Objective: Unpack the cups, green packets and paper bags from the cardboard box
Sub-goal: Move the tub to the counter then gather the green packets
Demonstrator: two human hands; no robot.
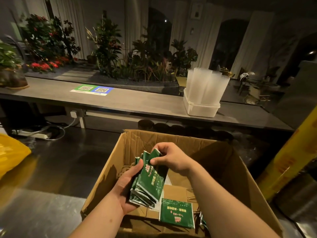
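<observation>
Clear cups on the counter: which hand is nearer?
Right. The right hand pinches the top of the green packets, below and left of the clear cups in view; the left hand grips them lower and further left.

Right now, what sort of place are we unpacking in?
Probably a café or drinks shop: QR code stickers on the long counter, stacks of clear plastic cups in a tub, and a bed of plants behind.

Bunched green packets (149, 184) above open cardboard box (137, 140).
</observation>
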